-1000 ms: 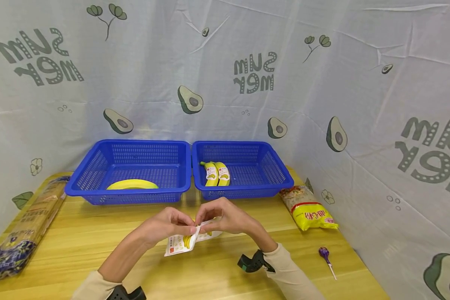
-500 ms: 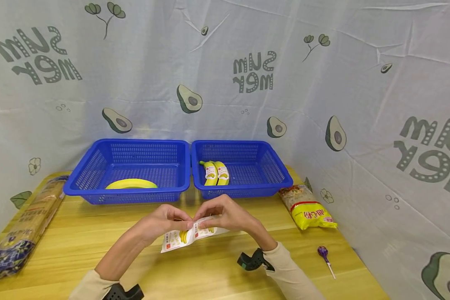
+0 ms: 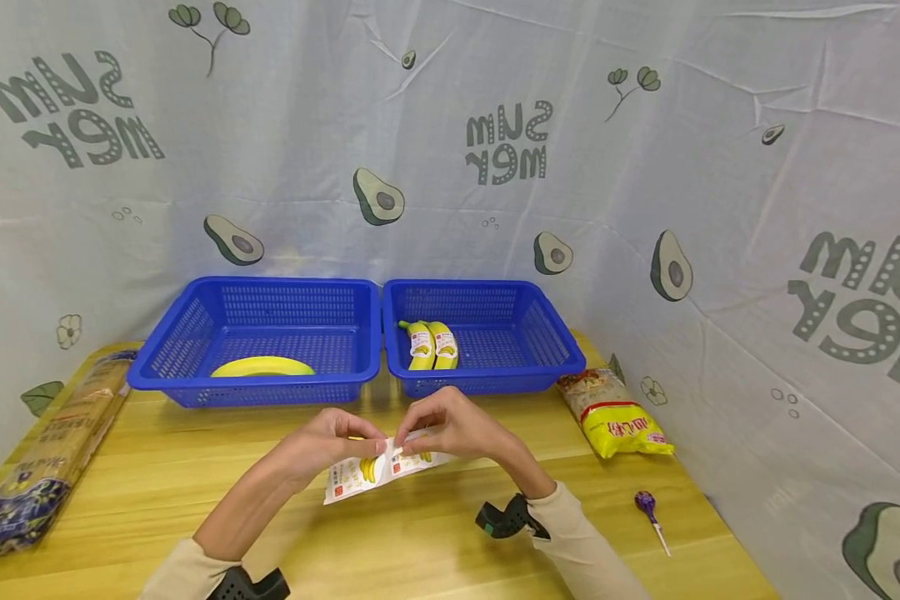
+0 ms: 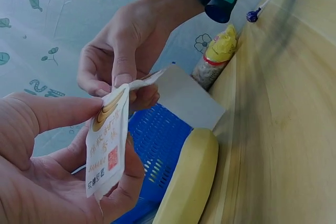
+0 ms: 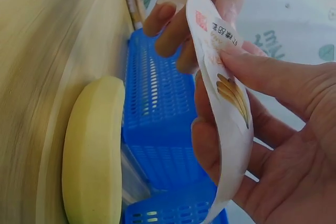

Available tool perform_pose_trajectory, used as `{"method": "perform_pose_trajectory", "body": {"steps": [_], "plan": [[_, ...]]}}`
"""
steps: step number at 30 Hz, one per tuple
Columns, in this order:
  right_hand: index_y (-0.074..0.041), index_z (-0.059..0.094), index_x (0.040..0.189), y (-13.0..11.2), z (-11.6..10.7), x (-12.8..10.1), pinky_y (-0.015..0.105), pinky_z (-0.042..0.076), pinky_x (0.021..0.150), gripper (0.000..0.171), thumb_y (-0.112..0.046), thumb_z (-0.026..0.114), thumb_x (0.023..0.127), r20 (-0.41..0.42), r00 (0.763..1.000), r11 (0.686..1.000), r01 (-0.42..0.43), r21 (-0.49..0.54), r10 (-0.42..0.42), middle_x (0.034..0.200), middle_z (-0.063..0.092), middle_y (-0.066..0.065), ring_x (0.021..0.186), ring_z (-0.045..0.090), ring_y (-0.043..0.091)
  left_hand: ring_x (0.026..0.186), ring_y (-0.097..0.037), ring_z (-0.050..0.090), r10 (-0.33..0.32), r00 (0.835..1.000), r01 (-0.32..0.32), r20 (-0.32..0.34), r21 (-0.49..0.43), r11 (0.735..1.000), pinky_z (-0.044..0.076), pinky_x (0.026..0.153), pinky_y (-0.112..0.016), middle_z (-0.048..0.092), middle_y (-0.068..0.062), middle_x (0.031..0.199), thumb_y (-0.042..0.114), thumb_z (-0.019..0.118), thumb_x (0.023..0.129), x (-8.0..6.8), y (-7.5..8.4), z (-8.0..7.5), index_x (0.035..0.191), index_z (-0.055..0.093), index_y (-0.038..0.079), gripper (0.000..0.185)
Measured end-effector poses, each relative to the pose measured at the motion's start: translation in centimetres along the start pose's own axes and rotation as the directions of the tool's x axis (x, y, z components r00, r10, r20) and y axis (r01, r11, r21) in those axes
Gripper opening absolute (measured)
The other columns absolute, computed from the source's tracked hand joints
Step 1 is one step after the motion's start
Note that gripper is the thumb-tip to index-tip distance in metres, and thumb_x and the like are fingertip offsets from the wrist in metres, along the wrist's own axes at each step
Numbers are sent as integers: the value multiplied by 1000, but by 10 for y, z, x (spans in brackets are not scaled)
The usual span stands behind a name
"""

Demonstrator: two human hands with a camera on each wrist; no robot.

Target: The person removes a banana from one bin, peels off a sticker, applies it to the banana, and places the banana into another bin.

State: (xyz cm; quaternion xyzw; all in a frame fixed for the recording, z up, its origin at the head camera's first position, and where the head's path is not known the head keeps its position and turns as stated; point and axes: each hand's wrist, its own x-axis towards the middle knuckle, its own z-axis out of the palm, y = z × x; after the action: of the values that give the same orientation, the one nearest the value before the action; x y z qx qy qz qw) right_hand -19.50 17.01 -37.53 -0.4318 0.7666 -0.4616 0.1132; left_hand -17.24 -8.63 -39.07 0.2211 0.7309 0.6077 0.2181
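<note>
Above the table point(image 3: 195, 467), both hands pinch a banana wrapper point(image 3: 375, 471); left hand point(image 3: 330, 442), right hand point(image 3: 450, 425).

Both hands point(image 3: 390, 437) together, fingers point(image 4: 122, 72) pinched

The bench point(image 3: 435, 542) is light yellow wood with visible plank lines. At its far edge two blue plastic baskets sit side by side, touching: the left basket point(image 3: 195, 367) and the right basket point(image 3: 547, 367). Along the left edge lies a long clear packet of noodles point(image 3: 45, 454). Right of the right basket lies a yellow and red food bag point(image 3: 618, 417), and nearer, a purple lollipop point(image 3: 651, 510).
</note>
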Motion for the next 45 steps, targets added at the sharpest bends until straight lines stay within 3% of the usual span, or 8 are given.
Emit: {"method": "perform_pose_trajectory", "body": {"steps": [8,16,22,26,32,37,40,45], "plan": [[2,78,96,7,0,4,35,66,81,6,7,80,93,8,1000,1000,12,-9,-12,94,78,16,87,75,8,107,-19,63,-15,1000,16,-26,32,999,49,103,-49,77,-3,106,11,73,101,2,-2,4,110,78,-8,21],[-4,76,94,9,-11,2,36,60,100,8,2,81,94,37,996,995,85,-59,-83,112,75,18,110,69,15,91,-18,61,-15,997,25,-74,134,991,51,77,-31,74,-4,101,7,77,98,0,-7,6,101,80,-3,11],[5,71,98,10,-20,-3,49,60,100,4,7,74,97,59,998,998,20,67,-24,100,74,20,97,71,17,73,-14,63,-5,1000,8,-12,211,977,52,63,-25,74,-3,91,1,79,94,0,-13,14,92,80,-2,3],[9,69,100,12,-21,-4,38,62,90,5,5,73,99,48,999,994,-19,108,14,95,71,16,89,68,13,68,-10,59,-43,999,32,33,284,958,48,59,-23,72,1,86,0,80,93,-1,-15,22,88,81,2,5],[10,69,104,14,-19,-3,23,57,73,5,5,69,102,27,999,990,-24,137,21,95,71,19,81,63,9,69,-11,62,-28,997,-6,76,409,913,51,60,-25,74,1,82,-3,84,89,-4,-19,32,81,80,4,10],[10,71,106,13,-17,-3,23,58,74,6,9,68,102,27,999,991,-45,122,42,97,72,19,80,63,9,63,-13,59,-36,999,36,-11,577,816,52,58,-30,72,5,74,6,89,87,-10,-15,38,74,79,11,18],[10,72,106,13,-16,-3,23,58,74,7,8,68,102,25,998,992,-54,111,52,96,72,21,79,62,9,62,-12,59,-21,999,42,-41,618,785,52,56,-32,70,8,71,12,90,87,-12,-10,36,72,78,13,20],[10,74,106,15,-13,-2,25,59,75,8,8,69,101,19,997,993,-74,94,72,97,74,23,79,64,8,75,-10,66,64,997,-76,41,498,864,57,67,-27,74,6,80,15,86,92,-9,-2,20,85,81,10,10]]}}
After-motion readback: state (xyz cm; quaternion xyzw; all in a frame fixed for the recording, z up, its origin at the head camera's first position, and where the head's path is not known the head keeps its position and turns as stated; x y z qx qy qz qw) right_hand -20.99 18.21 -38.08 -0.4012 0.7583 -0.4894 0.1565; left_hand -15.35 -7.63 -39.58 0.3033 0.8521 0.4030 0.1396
